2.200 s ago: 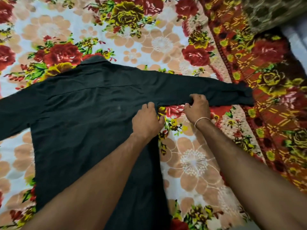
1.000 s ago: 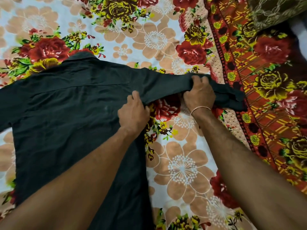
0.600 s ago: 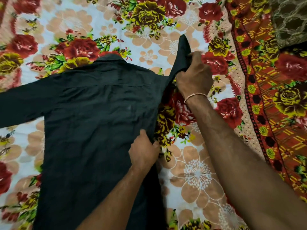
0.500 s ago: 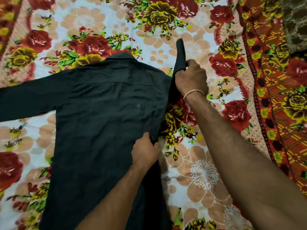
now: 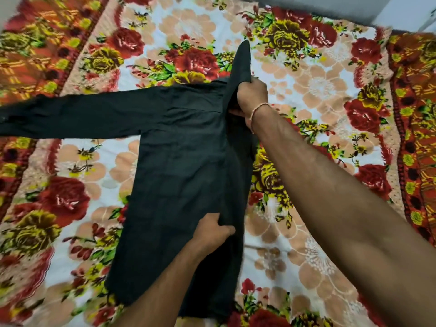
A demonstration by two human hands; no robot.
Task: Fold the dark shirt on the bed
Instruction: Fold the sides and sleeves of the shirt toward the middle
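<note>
The dark shirt (image 5: pixel 181 166) lies back-up on the floral bedspread (image 5: pixel 318 95), collar away from me. Its left sleeve stretches flat toward the left edge of the view. My right hand (image 5: pixel 251 95) grips the right sleeve at the shoulder; the sleeve stands up and points away from me. The shirt's right side is turned over onto the back in a long strip. My left hand (image 5: pixel 211 231) pinches that folded side edge low on the body.
The bedspread has red and yellow roses on white, with an orange patterned border (image 5: pixel 415 142) at the right and far left. A pale wall (image 5: pixel 405 10) shows at the top right beyond the bed's far edge.
The right sleeve went from lying flat to the right to being lifted upright at the shoulder. My left hand slid down the side edge, and the right side now lies folded over the back.
</note>
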